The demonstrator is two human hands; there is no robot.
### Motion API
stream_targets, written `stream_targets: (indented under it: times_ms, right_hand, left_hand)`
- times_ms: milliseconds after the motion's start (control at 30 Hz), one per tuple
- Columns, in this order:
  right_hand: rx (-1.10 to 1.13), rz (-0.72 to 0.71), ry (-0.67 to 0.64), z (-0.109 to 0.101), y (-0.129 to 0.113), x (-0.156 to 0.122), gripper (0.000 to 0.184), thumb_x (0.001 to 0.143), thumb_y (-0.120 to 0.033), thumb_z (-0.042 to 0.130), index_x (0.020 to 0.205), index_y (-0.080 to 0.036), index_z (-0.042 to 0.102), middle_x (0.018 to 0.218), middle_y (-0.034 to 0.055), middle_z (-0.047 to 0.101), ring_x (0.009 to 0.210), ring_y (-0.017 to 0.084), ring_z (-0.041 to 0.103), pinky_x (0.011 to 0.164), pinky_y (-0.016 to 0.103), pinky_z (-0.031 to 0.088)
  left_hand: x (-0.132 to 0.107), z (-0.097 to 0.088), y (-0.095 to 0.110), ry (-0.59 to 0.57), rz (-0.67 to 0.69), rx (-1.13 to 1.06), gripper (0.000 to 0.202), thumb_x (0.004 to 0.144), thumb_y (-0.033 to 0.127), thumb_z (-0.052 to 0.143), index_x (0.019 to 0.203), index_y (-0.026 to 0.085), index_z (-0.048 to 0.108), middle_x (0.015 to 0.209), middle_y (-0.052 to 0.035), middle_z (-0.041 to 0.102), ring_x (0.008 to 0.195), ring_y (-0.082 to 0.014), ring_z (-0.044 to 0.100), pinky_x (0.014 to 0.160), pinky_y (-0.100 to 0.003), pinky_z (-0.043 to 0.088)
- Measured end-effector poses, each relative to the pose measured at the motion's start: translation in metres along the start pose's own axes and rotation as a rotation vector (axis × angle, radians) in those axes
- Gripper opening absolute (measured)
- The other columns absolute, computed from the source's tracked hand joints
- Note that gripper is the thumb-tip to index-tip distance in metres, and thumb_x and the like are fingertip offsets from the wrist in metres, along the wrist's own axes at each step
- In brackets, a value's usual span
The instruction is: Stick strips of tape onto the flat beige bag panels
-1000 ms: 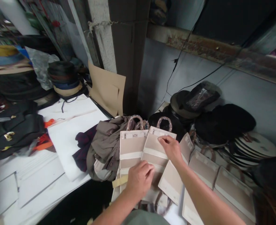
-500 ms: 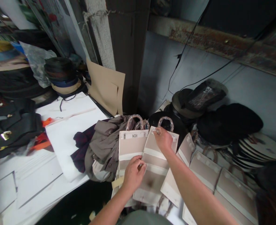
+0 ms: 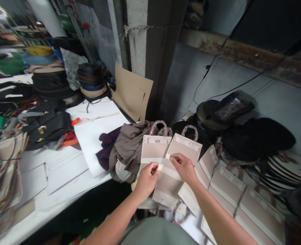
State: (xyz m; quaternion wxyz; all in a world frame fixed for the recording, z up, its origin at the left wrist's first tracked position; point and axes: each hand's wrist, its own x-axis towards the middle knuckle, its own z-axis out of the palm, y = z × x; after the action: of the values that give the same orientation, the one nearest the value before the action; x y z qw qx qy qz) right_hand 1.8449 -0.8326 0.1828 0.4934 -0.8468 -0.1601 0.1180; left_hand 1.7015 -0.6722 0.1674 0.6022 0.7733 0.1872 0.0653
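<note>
A beige, cream-edged handbag panel (image 3: 187, 144) with a plastic-wrapped handle (image 3: 190, 132) lies before me, tilted, its lower part folded towards me. At its left edge, around mid-length, my left hand (image 3: 147, 180) is closed in a pinch on the panel. Higher along that edge, my right hand (image 3: 185, 167) has its fingertips pressed together; a small whitish bit shows there, too small to name. Left of this panel lies a similar handbag panel (image 3: 153, 149) with small metal fittings along its top and a wrapped handle.
More beige bag panels (image 3: 228, 180) lie to the right, tied with a dark cord. Crumpled grey-brown cloth (image 3: 130, 139) is at the left. White sheets (image 3: 96, 124), black bags (image 3: 47, 126) and rolled strips (image 3: 91, 78) cover the left table. Black rolls (image 3: 257, 137) stand by the wall.
My right hand has come down from the panel's top edge to its left edge, nearer my left hand. The view has turned left, showing a bundle of bag panels there.
</note>
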Motion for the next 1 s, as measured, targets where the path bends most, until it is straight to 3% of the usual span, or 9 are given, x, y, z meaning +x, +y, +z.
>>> stream_targets:
  times_ms: [100,200,267,367,467,533,633,833,1000]
  right_hand:
    - [0.054,-0.021,-0.191,0.009,-0.008,-0.033,0.031,0.089,-0.045,0.065,0.105,-0.020,0.074,0.073,0.0002,0.064,0.061,0.015,0.053,0.058,0.028,0.041]
    - [0.000,-0.157,-0.257,0.012,-0.017,-0.043,0.030,0.084,-0.031,0.071,0.112,-0.023,0.073,0.095,0.0037,0.069,0.076,0.017,0.062,0.069,0.028,0.048]
    - [-0.047,-0.217,-0.279,0.011,-0.022,-0.042,0.026,0.081,-0.021,0.071,0.107,-0.024,0.075,0.101,0.0037,0.070,0.084,0.017,0.064,0.073,0.028,0.048]
    - [-0.097,-0.233,-0.341,0.007,-0.029,-0.040,0.015,0.081,-0.012,0.067,0.087,-0.023,0.075,0.087,0.0006,0.070,0.081,0.016,0.063,0.073,0.026,0.046]
    - [-0.158,-0.224,-0.369,0.000,-0.037,-0.042,0.013,0.082,-0.011,0.067,0.081,-0.023,0.073,0.081,-0.0012,0.071,0.077,0.015,0.062,0.071,0.025,0.044]
    - [-0.237,-0.224,-0.375,-0.005,-0.042,-0.043,0.014,0.082,-0.012,0.067,0.087,-0.024,0.075,0.083,-0.0015,0.072,0.077,0.016,0.063,0.071,0.024,0.044]
    - [-0.401,-0.287,-0.398,-0.010,-0.049,-0.044,0.020,0.084,-0.014,0.066,0.096,-0.026,0.076,0.088,-0.0011,0.074,0.080,0.016,0.066,0.074,0.025,0.044]
    - [-0.656,-0.436,-0.358,-0.004,-0.054,-0.037,0.014,0.085,-0.017,0.063,0.079,-0.024,0.074,0.082,0.0023,0.072,0.078,0.019,0.064,0.074,0.029,0.042]
    - [-0.388,-0.226,-0.134,-0.007,-0.029,0.009,0.018,0.087,-0.024,0.058,0.079,-0.023,0.074,0.086,0.0047,0.073,0.076,0.020,0.064,0.073,0.031,0.045]
  left_hand:
    - [-0.004,-0.003,0.002,-0.021,0.008,-0.010,0.023,0.084,0.020,0.061,0.105,0.022,0.070,0.091,-0.0005,0.074,0.084,-0.0187,0.068,0.080,-0.029,0.050]
    - [-0.006,-0.002,0.004,-0.038,0.023,0.051,0.035,0.086,0.025,0.063,0.120,0.022,0.069,0.082,0.0016,0.070,0.075,-0.0170,0.064,0.074,-0.028,0.047]
    - [-0.007,-0.001,0.006,-0.078,0.028,0.080,0.054,0.087,0.026,0.063,0.141,0.022,0.058,0.080,0.0026,0.069,0.073,-0.0168,0.063,0.073,-0.027,0.047]
    - [-0.008,-0.001,0.010,-0.126,0.020,0.107,0.076,0.089,0.029,0.063,0.159,0.021,0.035,0.078,0.0034,0.069,0.072,-0.0175,0.064,0.072,-0.028,0.048]
    - [-0.010,-0.003,0.014,-0.133,0.050,0.197,0.056,0.091,0.031,0.063,0.145,0.020,0.055,0.080,0.0007,0.070,0.073,-0.0183,0.064,0.071,-0.028,0.047]
    - [-0.011,-0.004,0.016,-0.147,0.103,0.263,0.029,0.093,0.031,0.062,0.118,0.021,0.072,0.083,-0.0018,0.071,0.076,-0.0185,0.064,0.072,-0.028,0.046]
    - [-0.012,-0.004,0.016,-0.147,0.162,0.351,0.016,0.094,0.028,0.061,0.088,0.021,0.073,0.085,-0.0028,0.071,0.078,-0.0185,0.065,0.072,-0.027,0.044]
    - [-0.013,-0.005,0.017,-0.100,0.248,0.501,0.016,0.095,0.018,0.056,0.084,0.022,0.067,0.083,-0.0020,0.069,0.077,-0.0182,0.066,0.071,-0.027,0.042]
    - [-0.015,-0.004,0.017,-0.058,0.285,0.429,0.018,0.097,0.022,0.054,0.086,0.024,0.067,0.083,-0.0020,0.068,0.077,-0.0175,0.064,0.073,-0.028,0.044]
